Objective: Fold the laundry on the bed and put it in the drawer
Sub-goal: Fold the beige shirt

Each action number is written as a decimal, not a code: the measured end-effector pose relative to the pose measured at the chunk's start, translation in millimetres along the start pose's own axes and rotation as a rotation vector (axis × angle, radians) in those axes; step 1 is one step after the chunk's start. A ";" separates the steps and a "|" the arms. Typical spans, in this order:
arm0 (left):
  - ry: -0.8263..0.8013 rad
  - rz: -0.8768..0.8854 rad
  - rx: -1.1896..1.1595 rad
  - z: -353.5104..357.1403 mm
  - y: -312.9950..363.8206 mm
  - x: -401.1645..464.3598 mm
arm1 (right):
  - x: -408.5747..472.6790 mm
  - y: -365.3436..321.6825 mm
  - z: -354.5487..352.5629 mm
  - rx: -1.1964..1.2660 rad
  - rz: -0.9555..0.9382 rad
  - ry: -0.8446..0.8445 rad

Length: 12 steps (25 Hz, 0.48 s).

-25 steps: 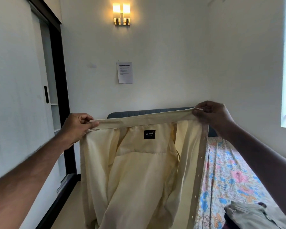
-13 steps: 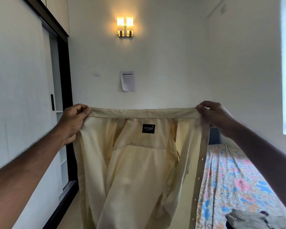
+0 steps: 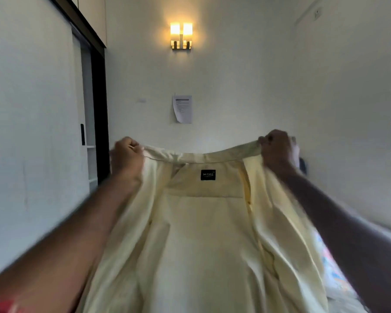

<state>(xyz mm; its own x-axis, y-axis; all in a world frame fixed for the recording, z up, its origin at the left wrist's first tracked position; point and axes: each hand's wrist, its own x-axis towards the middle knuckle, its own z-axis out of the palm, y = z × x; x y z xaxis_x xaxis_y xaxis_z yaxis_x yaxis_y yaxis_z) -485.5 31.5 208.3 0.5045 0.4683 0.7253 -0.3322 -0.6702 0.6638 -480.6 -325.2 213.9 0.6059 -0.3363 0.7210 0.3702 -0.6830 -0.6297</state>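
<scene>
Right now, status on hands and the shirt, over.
Left hand and right hand grip the collar ends. Cream shirt held up, open, unfolded, blurred. Bed at lower right. Nothing in the way.

One cream shirt (image 3: pixel 203 245) with one black label (image 3: pixel 208 174); two hands, left (image 3: pixel 127 159) and right (image 3: pixel 278 150). One wall lamp (image 3: pixel 181 36); one paper sheet (image 3: pixel 182 109); one bed (image 3: pixel 332 274).

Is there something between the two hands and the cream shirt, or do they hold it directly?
Nothing visible stands between them. The left hand and the right hand each grip one end of the collar of the cream shirt directly, and the shirt hangs open between them. The drawer is not in view.
</scene>
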 end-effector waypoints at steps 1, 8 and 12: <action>0.135 0.039 -0.036 22.2 -7.9 -41.1 | -41.2 5.8 22.5 0.066 -0.016 0.060; -0.262 -0.279 -0.209 91.0 -142.9 -422.9 | -395.7 166.3 145.4 0.346 0.710 -0.535; -0.456 -0.615 -0.315 73.9 -172.1 -504.8 | -485.8 218.7 130.8 0.600 1.165 -0.551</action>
<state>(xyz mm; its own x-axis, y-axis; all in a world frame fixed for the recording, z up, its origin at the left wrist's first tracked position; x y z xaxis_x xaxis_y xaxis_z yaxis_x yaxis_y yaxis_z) -624.1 -132.2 -285.5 0.9203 0.3736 0.1161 -0.0652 -0.1462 0.9871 -601.8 -226.3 -312.0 0.9076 -0.1200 -0.4023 -0.3697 0.2258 -0.9013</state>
